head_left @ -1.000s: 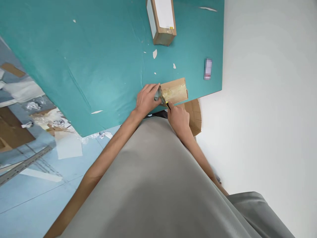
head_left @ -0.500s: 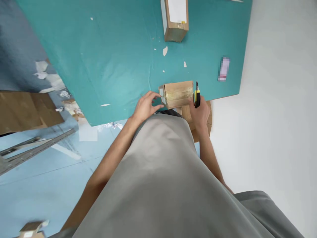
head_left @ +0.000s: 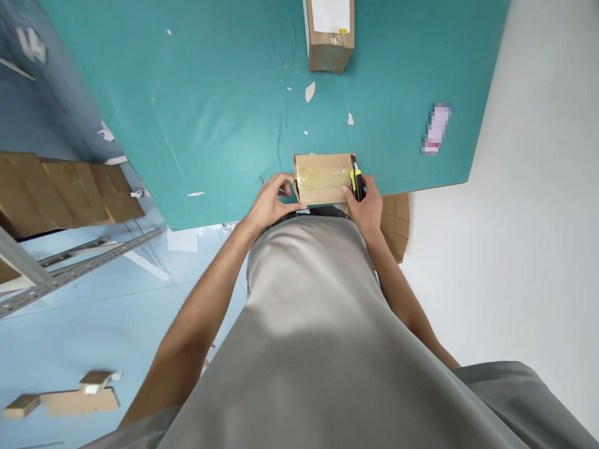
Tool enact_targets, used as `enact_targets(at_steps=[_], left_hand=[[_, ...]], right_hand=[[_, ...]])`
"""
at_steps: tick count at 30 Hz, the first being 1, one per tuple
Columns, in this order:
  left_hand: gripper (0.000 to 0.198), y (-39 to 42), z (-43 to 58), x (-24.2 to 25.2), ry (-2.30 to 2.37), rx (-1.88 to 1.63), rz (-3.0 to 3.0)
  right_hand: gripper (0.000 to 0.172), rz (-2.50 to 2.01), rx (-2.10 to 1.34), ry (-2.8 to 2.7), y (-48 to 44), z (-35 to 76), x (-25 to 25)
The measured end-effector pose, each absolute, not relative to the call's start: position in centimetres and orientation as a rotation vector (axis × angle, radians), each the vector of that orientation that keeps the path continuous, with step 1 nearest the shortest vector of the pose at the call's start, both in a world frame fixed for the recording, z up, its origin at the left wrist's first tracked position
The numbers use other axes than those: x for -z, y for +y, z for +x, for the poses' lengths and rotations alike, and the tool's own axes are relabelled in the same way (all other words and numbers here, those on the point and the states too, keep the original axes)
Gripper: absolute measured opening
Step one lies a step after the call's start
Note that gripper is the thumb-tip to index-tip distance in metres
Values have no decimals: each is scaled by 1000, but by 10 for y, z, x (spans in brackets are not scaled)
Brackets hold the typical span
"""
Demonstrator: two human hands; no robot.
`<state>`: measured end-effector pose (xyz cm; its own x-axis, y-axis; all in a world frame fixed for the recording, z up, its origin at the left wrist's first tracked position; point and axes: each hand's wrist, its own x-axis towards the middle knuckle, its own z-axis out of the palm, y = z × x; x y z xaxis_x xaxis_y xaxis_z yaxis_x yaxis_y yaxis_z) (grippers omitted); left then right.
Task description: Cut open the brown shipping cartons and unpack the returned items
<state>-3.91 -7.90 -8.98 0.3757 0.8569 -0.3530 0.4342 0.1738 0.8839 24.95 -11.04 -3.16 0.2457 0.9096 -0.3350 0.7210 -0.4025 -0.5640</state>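
Note:
A small cardboard box (head_left: 324, 179), with shiny clear tape along its upper face, lies at the near edge of the teal table. At its left end, my left hand (head_left: 270, 201) curls its fingers and thumb around the edge. My right hand (head_left: 366, 209) wraps around a yellow-and-black utility knife (head_left: 358, 184), which points away from me along the box's right end. The right thumb rests on the box's near right corner. Whether the blade is out is hard to see.
Farther back on the teal table (head_left: 210, 112) stands a second cardboard box (head_left: 331, 56) with a white label. A blurred-out pale item (head_left: 437, 129) lies to the right. White scraps dot the tabletop. Cartons (head_left: 70, 196) and a metal frame (head_left: 88, 274) are at the left.
My right hand has shifted left with the knife, now close against the box's right end. The box has turned slightly, and my left hand has closed in on its left end.

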Motion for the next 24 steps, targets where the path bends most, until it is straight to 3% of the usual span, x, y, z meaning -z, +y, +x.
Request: enact_targets(at_steps=[6,10,15,24], left_hand=[[76,-78,-45,63,1501,-152,1732],[68,-91,-47,49,1535,-204,1748],[112,-90,-48,17,1636,-226,1726],[67,-41,25,23,1078,-205,2072]], right_hand=[[51,-2304,-996,-1612,-100,235,18],[47,-2242,-1049,-1598,-97,235,8],[60,-2338,-1168,-1537,-108,246,-11],[67,-2380,-1326,-1710,-113,242,-37]])
